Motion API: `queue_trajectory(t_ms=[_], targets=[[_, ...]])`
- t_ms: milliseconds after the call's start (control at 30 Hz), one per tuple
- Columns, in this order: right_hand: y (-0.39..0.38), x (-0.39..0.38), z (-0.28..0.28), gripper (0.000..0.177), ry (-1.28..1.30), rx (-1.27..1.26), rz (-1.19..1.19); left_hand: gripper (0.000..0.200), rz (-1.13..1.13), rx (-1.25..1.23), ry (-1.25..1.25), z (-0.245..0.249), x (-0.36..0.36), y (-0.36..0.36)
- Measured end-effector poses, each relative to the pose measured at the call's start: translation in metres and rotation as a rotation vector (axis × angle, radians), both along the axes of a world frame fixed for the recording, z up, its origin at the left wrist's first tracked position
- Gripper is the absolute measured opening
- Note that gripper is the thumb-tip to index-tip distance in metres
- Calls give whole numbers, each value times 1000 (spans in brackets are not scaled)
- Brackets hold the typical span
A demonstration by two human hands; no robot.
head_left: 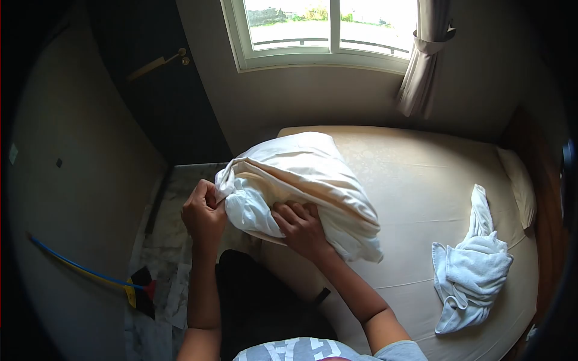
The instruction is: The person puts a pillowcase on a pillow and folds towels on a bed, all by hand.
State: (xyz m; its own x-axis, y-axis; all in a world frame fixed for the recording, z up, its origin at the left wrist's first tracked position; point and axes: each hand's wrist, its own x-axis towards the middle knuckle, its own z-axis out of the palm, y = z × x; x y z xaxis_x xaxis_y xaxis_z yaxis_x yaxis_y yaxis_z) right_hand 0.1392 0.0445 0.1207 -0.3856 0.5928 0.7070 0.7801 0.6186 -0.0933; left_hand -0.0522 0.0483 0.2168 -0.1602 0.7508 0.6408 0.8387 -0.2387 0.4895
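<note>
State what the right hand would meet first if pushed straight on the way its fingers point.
Probably the pillow: the right hand lies against its white end, fingers curled into the cloth.

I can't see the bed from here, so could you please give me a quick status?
Left hand gripping pillowcase opening. Right hand pressed into pillow. Crumpled towel on mattress, apart from both.

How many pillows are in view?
2: held pillow at the bed's left end, in left hand and right hand; second pillow at its right edge. More may be hidden.
</note>
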Motion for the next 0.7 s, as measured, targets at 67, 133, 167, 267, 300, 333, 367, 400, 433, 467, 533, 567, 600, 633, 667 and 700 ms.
queue_trajectory(t_ms=[67, 133, 167, 267, 300, 333, 367, 400, 433, 467, 533, 567, 600, 633, 667, 700], targets=[[1, 6, 0, 29, 2, -73, 77, 19, 0, 173, 108, -3, 0, 9], [-4, 5, -3, 34, -5, -219, 89, 18, 67, 191, 190, -4, -9, 34], [-5, 2, -3, 40, -29, -314, 72, 18, 112, 203, 223, -4, -17, 46], [-11, 3, 7, 57, -36, -424, 131, 15, -56, 152, 149, 13, -20, 40], [-17, 4, 11, 63, -8, -441, 162, 15, -117, 176, 117, 25, -14, 28], [-22, 10, 14, 74, -16, -429, 145, 20, -168, 161, 36, 34, -11, 13], [-22, 16, 6, 72, 8, -244, 61, 21, -178, 110, 22, 46, -8, 4], [-23, 22, -7, 71, 28, -63, -18, 23, -183, 56, 4, 56, -6, -7], [-25, 29, -14, 70, 47, 116, -96, 25, -186, 0, -17, 61, -6, -15], [-27, 39, -17, 67, 231, -118, 36, 29, -223, -56, 20, 65, -8, -17], [-30, 58, -16, 62, 593, -582, 289, 29, -239, -125, -1, 77, -2, -19], [-28, 67, -19, 59, 413, -369, 178, 29, -256, -155, -9, 82, 1, -19], [-27, 73, -16, 56, 231, -157, 63, 31, -314, -117, -8, 77, -2, -14], [-27, 76, -15, 53, 47, 50, -55, 32, -315, -123, -74, 76, -4, -11], [-32, 83, -11, 41, -198, 120, -226, 34, -320, -136, -136, 77, -4, -8], [-36, 97, -10, 35, -201, -29, -198, 36, -328, -153, -199, 77, -3, -4]])
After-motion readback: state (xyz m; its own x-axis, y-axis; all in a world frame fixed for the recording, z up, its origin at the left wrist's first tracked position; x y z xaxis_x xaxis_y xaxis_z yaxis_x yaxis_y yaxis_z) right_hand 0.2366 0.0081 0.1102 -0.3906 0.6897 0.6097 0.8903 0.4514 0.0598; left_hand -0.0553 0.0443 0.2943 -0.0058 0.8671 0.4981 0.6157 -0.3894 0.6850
